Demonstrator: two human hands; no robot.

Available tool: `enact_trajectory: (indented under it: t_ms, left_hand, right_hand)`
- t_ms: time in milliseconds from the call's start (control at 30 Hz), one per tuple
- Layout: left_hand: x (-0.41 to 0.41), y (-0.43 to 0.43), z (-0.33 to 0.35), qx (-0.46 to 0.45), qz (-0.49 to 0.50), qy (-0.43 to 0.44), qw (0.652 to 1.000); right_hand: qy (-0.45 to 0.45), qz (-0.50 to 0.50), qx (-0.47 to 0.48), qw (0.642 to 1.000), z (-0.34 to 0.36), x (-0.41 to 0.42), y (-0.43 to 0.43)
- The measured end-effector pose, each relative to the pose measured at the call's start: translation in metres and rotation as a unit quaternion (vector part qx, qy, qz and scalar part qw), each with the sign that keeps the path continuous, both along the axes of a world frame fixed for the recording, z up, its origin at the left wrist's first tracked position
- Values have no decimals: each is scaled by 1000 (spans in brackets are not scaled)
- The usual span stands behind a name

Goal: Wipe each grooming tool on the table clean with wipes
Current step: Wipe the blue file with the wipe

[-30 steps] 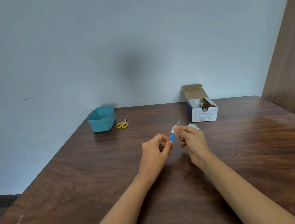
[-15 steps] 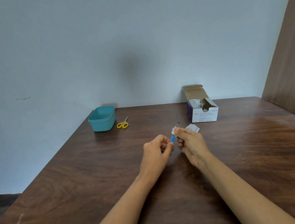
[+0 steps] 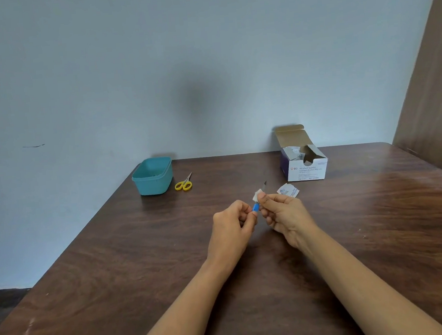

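Both hands are up over the middle of the tabletop [image 3: 115, 256], close together, fingertips nearly touching.

Our left hand [image 3: 233, 225] has its fingers curled in and pinches the blue handle of a small grooming tool [image 3: 256, 207]. The handle's lower end is hidden in the grip. The tool tilts up and away to the right, and its thin metal tip [image 3: 264, 183] pokes out past the wipe. It is too small for us to tell what kind of tool it is.

Our right hand [image 3: 285, 215] pinches a small white wipe [image 3: 257, 195] between thumb and forefinger. The wipe is wrapped round the tool's shaft just above the blue handle. The other fingers are curled loosely underneath.

A torn-open white sachet [image 3: 288, 190] lies flat on the tabletop just beyond the right hand. Behind it, near the far edge by the wall, is an open white-and-purple box [image 3: 307, 170] marked alcohol swabs. Its lid flap stands up and we can see packets inside.

A teal plastic tub [image 3: 153, 177] sits near the far-left corner. Yellow-handled scissors [image 3: 184, 184] lie just beside it on its right, not touching. Their blades are closed and point away toward the wall.

The tabletop is dark wood grain, with a pale blue-grey wall behind and a brown panel along the right side.
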State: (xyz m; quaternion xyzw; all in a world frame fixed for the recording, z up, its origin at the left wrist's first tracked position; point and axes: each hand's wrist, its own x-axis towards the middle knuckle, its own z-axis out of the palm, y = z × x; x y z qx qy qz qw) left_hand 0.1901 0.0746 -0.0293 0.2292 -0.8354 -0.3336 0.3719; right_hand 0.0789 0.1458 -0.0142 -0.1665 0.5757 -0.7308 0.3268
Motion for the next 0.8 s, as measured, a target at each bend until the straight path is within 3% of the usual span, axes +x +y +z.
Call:
enact_trajectory:
  t_ms: [233, 800]
  left_hand:
    - [-1, 2, 1, 4, -8, -1, 1000]
    - [-3, 6, 4, 15, -38, 15, 999]
  right_hand:
    - [62, -34, 29, 997, 5, -1, 1]
    - [28, -101, -34, 994, 2, -9, -4]
